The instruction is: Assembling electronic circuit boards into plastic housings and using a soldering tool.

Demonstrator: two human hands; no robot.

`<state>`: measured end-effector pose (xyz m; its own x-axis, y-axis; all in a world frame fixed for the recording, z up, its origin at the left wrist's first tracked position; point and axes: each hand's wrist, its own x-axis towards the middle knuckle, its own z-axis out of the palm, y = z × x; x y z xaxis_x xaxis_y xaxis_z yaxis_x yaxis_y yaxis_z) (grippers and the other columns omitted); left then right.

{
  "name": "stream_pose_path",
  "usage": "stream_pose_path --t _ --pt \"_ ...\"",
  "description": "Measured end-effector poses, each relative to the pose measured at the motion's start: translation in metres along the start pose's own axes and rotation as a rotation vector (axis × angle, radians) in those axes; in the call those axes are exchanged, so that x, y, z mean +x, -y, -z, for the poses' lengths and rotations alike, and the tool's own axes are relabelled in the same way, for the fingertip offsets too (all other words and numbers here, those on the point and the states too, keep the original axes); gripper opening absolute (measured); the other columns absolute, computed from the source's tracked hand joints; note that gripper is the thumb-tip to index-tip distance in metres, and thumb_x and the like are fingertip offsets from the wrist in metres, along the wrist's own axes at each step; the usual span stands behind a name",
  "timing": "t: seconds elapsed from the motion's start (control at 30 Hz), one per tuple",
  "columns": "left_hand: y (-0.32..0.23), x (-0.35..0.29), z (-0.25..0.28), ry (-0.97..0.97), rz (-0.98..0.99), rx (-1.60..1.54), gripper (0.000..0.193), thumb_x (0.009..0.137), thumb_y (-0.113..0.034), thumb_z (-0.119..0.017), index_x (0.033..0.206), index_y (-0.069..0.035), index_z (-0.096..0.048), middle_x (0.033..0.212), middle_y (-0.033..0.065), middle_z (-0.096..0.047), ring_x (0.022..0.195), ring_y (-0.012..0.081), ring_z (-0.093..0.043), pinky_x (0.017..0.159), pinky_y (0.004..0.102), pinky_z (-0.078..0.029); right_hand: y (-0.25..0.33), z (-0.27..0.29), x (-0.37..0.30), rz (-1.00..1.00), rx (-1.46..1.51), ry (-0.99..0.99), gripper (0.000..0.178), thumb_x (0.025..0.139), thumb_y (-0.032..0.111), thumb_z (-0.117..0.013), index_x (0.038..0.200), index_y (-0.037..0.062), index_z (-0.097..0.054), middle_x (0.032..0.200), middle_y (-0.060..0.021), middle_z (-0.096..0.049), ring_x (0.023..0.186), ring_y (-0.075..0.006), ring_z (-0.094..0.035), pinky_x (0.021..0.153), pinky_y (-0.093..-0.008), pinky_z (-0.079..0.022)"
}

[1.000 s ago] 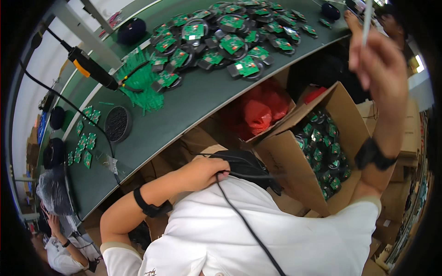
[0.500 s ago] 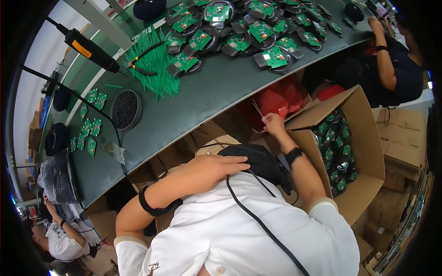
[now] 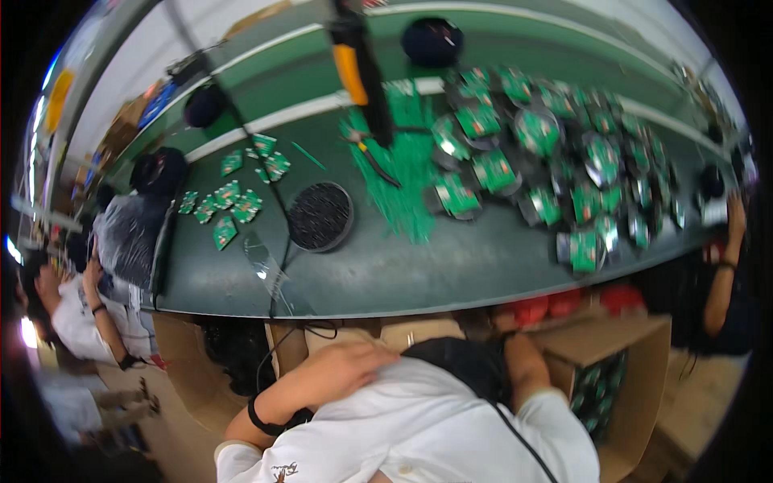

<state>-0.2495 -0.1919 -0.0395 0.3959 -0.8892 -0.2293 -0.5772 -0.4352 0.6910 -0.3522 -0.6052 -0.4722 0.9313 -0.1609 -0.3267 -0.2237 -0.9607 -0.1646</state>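
A long grey-green workbench point(image 3: 419, 274) runs from left to right across the scene, its near edge bowed by the lens. On its right half lies a broad heap of green circuit boards point(image 3: 564, 153) mounted on round dark housings. A loose sheaf of green cable ties point(image 3: 403, 173) lies in the middle, its strands running mostly near to far. Left of it stands a round black dish point(image 3: 320, 216) filled with small dark parts, and farther left a scatter of small green boards point(image 3: 233, 201).

Below the bench, at the right, an open cardboard box point(image 3: 636, 386) stands with its mouth turned to the left; green boards show inside it. Red bags point(image 3: 564, 304) lie just beyond it, under the bench edge.

A black pouch point(image 3: 463, 362) rests against the person's white shirt, its cord running down to the right. The left hand point(image 3: 346, 366) lies flat beside it, fingers loosely curled and holding nothing, forearm bent in from the left with a dark wristband. The right forearm reaches up behind the pouch; its hand is hidden, so the fingers' state cannot be told.
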Motion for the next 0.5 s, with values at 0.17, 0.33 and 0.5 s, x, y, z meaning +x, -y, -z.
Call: stream_pose_path --t 0.17,0.33,0.5 --pt "-0.003 -0.011 -0.009 -0.058 -0.052 -0.024 0.041 0.087 -0.011 -0.069 0.128 -0.013 -0.065 0.121 0.0085 -0.07 0.106 0.0298 -0.069 0.09 0.041 -0.056 0.028 -0.029 0.033 0.134 0.068 -0.334 0.038 0.092 0.031 -0.061 0.114 0.0023 -0.072 0.118 -0.0256 -0.069 0.111 -0.0419 -0.067 0.094 -0.0485 -0.054" --pt "-0.044 -0.061 0.101 -0.534 -0.21 0.175 0.026 0.086 -0.009 -0.071 0.112 -0.01 -0.073 0.104 0.0047 -0.074 0.09 0.023 -0.071 0.076 0.0363 -0.056 -0.049 -0.021 -0.011 0.134 0.107 -0.59 0.038 0.094 0.032 -0.058 0.11 0.0003 -0.073 0.115 -0.0269 -0.07 0.108 -0.0431 -0.067 0.094 -0.05 -0.053" --pt "-0.089 -0.189 0.213 -0.951 -0.66 0.352 0.076 0.094 -0.045 -0.071 0.149 -0.001 -0.042 0.136 0.0284 -0.054 0.128 0.0373 -0.055 0.095 0.0446 -0.048 0.042 0.158 -0.043 0.086 0.076 0.248 0.035 0.094 0.029 -0.065 0.115 0.0026 -0.073 0.117 -0.0235 -0.07 0.108 -0.0414 -0.067 0.092 -0.0472 -0.054"
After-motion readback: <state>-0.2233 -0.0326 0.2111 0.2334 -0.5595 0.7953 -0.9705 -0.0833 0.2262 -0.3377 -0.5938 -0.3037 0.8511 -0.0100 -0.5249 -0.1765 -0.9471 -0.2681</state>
